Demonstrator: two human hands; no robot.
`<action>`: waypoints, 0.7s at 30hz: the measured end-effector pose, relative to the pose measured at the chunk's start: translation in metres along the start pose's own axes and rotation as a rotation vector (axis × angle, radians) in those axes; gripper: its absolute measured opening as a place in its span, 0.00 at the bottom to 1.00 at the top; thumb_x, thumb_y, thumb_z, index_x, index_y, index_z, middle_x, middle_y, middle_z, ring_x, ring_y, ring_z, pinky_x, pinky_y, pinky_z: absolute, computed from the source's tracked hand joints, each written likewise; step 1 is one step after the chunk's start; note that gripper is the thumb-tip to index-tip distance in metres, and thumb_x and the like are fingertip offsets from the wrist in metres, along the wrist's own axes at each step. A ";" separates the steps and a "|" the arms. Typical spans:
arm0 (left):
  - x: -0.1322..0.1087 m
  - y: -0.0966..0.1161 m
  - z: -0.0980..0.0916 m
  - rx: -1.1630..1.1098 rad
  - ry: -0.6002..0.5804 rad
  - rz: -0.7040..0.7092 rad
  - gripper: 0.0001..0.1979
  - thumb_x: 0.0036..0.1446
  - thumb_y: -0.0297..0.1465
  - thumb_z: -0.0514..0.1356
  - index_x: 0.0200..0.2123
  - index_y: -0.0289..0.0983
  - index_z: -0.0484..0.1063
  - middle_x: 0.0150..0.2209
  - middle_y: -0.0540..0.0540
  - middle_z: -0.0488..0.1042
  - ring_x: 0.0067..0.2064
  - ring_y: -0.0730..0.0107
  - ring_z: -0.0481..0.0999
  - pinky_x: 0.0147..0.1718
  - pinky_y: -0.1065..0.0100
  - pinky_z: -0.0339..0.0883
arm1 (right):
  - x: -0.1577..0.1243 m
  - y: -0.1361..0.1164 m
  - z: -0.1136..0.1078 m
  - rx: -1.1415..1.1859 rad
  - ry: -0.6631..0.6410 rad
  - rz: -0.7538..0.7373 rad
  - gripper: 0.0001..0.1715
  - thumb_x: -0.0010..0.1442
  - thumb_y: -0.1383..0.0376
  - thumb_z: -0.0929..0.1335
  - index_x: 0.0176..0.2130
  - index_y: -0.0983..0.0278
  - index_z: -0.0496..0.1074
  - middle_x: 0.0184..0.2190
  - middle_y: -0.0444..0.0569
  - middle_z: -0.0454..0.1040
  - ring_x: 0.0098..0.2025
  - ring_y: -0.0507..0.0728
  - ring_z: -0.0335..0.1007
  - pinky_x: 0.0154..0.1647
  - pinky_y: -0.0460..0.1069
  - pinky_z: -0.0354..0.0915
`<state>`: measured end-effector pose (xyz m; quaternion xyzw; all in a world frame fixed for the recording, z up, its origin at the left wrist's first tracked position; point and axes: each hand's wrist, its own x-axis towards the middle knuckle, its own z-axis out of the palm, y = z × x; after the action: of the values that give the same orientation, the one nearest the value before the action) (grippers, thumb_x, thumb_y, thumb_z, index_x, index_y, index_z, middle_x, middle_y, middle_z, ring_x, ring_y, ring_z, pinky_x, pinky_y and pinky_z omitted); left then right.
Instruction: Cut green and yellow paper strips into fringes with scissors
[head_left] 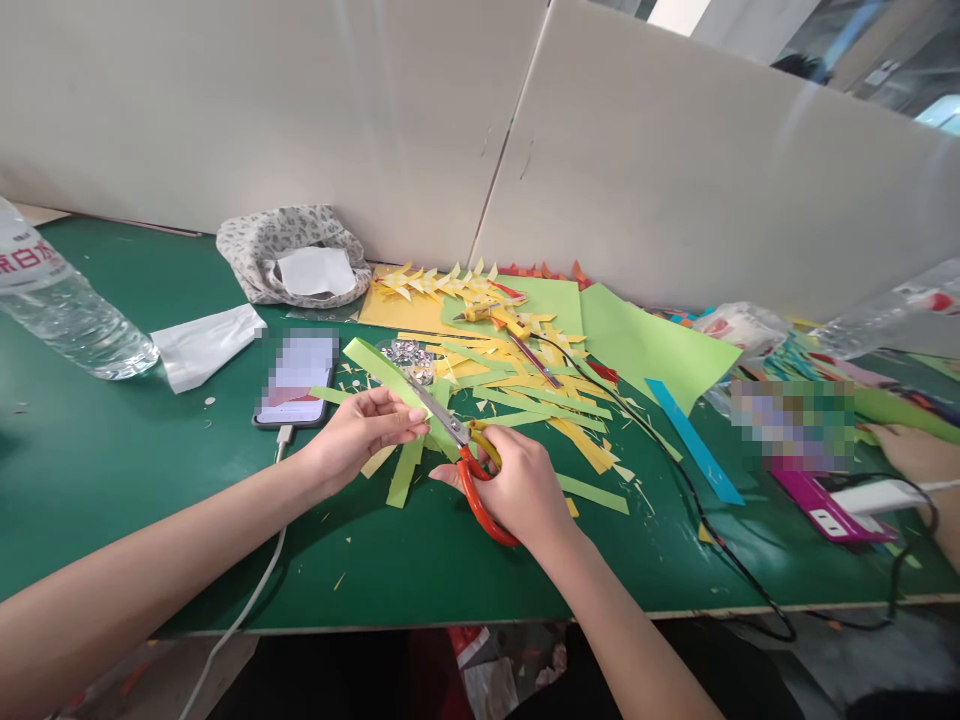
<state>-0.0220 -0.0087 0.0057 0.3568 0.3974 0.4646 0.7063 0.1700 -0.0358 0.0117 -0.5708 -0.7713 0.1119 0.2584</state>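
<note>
My left hand (358,432) pinches a light green paper strip (382,368) that slants up to the left over the green table (112,450). My right hand (521,485) grips scissors with orange and yellow handles (469,470); their blades (439,410) point up-left and close on the strip beside my left fingers. Another green strip (405,472) hangs or lies just below my left hand. Several cut green and yellow strips (540,400) are scattered right behind both hands.
A phone (296,385) on a white cable lies left of my hands; a water bottle (64,310) and white tissue (202,345) are farther left. Behind: a patterned pouch (289,250), yellow and green sheets (645,340), a glue gun (495,312). Another person's hand (919,455) is at the right, and white boards wall the back.
</note>
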 end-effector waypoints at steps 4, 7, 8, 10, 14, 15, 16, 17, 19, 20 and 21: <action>-0.002 0.000 0.002 0.010 -0.012 -0.009 0.09 0.39 0.28 0.68 0.23 0.35 0.70 0.24 0.52 0.75 0.30 0.75 0.77 0.31 0.77 0.68 | 0.002 -0.006 -0.003 0.213 -0.037 0.161 0.25 0.44 0.51 0.69 0.19 0.61 0.52 0.17 0.39 0.56 0.19 0.49 0.48 0.20 0.45 0.50; -0.004 -0.001 0.005 0.105 -0.057 -0.049 0.08 0.41 0.29 0.67 0.25 0.35 0.71 0.25 0.51 0.76 0.29 0.77 0.76 0.30 0.77 0.67 | 0.004 -0.011 -0.005 0.474 -0.100 0.338 0.22 0.43 0.53 0.70 0.21 0.61 0.56 0.17 0.38 0.59 0.18 0.48 0.51 0.19 0.45 0.52; -0.005 -0.002 0.006 0.144 -0.076 -0.064 0.09 0.42 0.29 0.67 0.27 0.35 0.71 0.25 0.50 0.76 0.29 0.76 0.76 0.30 0.77 0.67 | 0.005 -0.012 -0.005 0.563 -0.119 0.363 0.21 0.43 0.53 0.71 0.22 0.61 0.57 0.19 0.39 0.62 0.19 0.49 0.54 0.19 0.45 0.54; -0.007 -0.003 0.008 0.213 -0.097 -0.087 0.10 0.42 0.30 0.67 0.29 0.35 0.71 0.26 0.49 0.76 0.30 0.74 0.76 0.29 0.75 0.67 | 0.005 -0.012 -0.003 0.712 -0.143 0.365 0.20 0.42 0.56 0.72 0.24 0.61 0.58 0.24 0.42 0.68 0.22 0.50 0.60 0.23 0.46 0.60; -0.010 -0.006 0.012 0.309 -0.117 -0.109 0.11 0.42 0.32 0.66 0.29 0.35 0.70 0.25 0.48 0.76 0.32 0.69 0.77 0.30 0.72 0.67 | 0.005 -0.009 0.002 0.852 -0.148 0.345 0.19 0.42 0.61 0.72 0.26 0.60 0.58 0.27 0.42 0.71 0.27 0.52 0.67 0.30 0.48 0.64; -0.010 -0.006 0.012 0.323 -0.126 -0.115 0.11 0.42 0.32 0.66 0.29 0.35 0.69 0.26 0.48 0.76 0.32 0.68 0.77 0.30 0.71 0.67 | 0.004 -0.008 0.003 0.874 -0.148 0.346 0.19 0.42 0.62 0.72 0.27 0.60 0.58 0.27 0.42 0.72 0.27 0.52 0.67 0.30 0.48 0.64; -0.011 -0.006 0.013 0.333 -0.132 -0.122 0.11 0.42 0.33 0.66 0.29 0.35 0.69 0.26 0.47 0.76 0.32 0.68 0.77 0.31 0.71 0.67 | 0.004 -0.007 0.004 0.893 -0.151 0.347 0.19 0.42 0.63 0.72 0.27 0.60 0.58 0.27 0.41 0.72 0.27 0.52 0.67 0.29 0.48 0.64; -0.010 -0.006 0.013 0.338 -0.136 -0.129 0.12 0.42 0.33 0.66 0.30 0.35 0.69 0.26 0.47 0.76 0.33 0.67 0.77 0.31 0.70 0.67 | 0.004 -0.007 0.004 0.907 -0.154 0.350 0.19 0.42 0.63 0.72 0.27 0.60 0.57 0.26 0.40 0.71 0.27 0.52 0.67 0.28 0.47 0.63; -0.010 -0.005 0.012 0.332 -0.126 -0.132 0.12 0.42 0.33 0.66 0.30 0.35 0.70 0.27 0.47 0.76 0.33 0.68 0.77 0.32 0.69 0.68 | 0.004 -0.007 0.003 0.917 -0.161 0.356 0.18 0.43 0.64 0.72 0.27 0.60 0.57 0.25 0.40 0.71 0.26 0.51 0.67 0.26 0.46 0.62; -0.010 -0.005 0.012 0.322 -0.116 -0.125 0.12 0.42 0.33 0.66 0.31 0.35 0.70 0.28 0.48 0.75 0.33 0.68 0.76 0.33 0.69 0.68 | 0.004 -0.007 0.003 0.913 -0.165 0.358 0.18 0.43 0.64 0.72 0.27 0.60 0.57 0.25 0.40 0.71 0.26 0.51 0.66 0.25 0.46 0.61; -0.009 -0.004 0.011 0.308 -0.103 -0.112 0.11 0.43 0.33 0.66 0.30 0.34 0.70 0.28 0.48 0.75 0.32 0.70 0.76 0.33 0.69 0.68 | 0.004 -0.007 0.002 0.907 -0.171 0.360 0.18 0.43 0.64 0.72 0.27 0.60 0.57 0.25 0.40 0.70 0.26 0.51 0.66 0.24 0.46 0.61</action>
<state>-0.0124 -0.0205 0.0089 0.4614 0.4464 0.3392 0.6876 0.1624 -0.0337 0.0140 -0.5139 -0.5525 0.5254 0.3932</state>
